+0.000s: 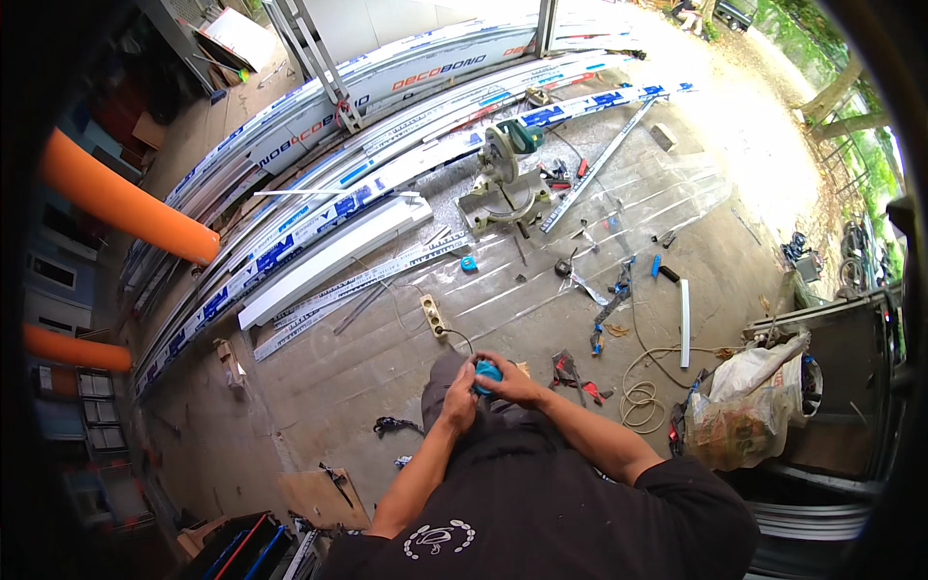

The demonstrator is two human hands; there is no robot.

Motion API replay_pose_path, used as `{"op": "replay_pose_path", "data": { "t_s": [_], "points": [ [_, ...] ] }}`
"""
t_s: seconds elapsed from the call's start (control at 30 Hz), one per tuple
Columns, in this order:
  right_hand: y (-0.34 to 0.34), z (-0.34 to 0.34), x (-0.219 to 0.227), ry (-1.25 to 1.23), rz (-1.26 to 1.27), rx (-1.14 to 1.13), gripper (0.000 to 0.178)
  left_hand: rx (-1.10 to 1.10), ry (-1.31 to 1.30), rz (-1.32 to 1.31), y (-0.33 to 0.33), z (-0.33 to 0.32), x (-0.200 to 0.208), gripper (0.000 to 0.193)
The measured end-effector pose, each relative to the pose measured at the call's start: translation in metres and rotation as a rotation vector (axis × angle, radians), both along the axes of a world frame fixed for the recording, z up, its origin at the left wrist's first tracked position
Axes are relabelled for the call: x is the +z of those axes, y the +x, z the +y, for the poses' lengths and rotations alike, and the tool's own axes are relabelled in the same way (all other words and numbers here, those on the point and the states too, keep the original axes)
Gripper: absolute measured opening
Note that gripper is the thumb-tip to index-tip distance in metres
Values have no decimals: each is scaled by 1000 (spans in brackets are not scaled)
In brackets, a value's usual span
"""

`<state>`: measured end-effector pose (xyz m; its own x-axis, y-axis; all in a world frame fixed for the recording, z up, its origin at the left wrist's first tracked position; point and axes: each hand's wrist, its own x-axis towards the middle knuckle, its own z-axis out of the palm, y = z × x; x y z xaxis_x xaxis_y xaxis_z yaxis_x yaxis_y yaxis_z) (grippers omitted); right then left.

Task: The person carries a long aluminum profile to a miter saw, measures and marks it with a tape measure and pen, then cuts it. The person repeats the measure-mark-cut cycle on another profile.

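Note:
Close in front of my body, over my lap, both hands meet around a small teal-blue rounded thing [487, 375]. My left hand [458, 400] closes on its left side, and my right hand [516, 385] grips it from the right with bent fingers. The fingers cover much of it, so its exact kind does not show. Just beyond my hands a cream power strip [432, 315] lies on the floor, with a dark cord plugged in that runs toward my hands. Farther off rests a blue tape measure [469, 263].
A green mitre saw [505, 184] stands ahead beside long wrapped profiles [358, 198]. White bars [333, 261] lie to the left. A coiled cord [643, 404], a short white strip [685, 324] and a stuffed sack [744, 411] are at right. Orange pipes [135, 205] jut in from the left.

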<state>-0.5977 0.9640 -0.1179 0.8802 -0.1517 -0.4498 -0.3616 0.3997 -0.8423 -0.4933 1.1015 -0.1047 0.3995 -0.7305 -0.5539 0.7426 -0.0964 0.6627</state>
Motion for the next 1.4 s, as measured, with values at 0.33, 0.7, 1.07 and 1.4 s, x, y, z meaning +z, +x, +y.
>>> {"op": "replay_pose_path", "data": {
  "t_s": [0.33,0.7,1.07,1.4],
  "points": [
    [4,-105,-45,251,383,-734,42,-581,427,-896,114,-62,-42,44],
    [51,-182,-84,349,616,-1158,42,-1063,573,-969,261,-127,-87,17],
    [141,-236,-106,451,486,-1077,39,-1111,828,-586,356,-111,6,35],
    [136,-293,-145,487,539,-951,48,-1076,850,-1143,275,-236,-80,28]
  ]
}}
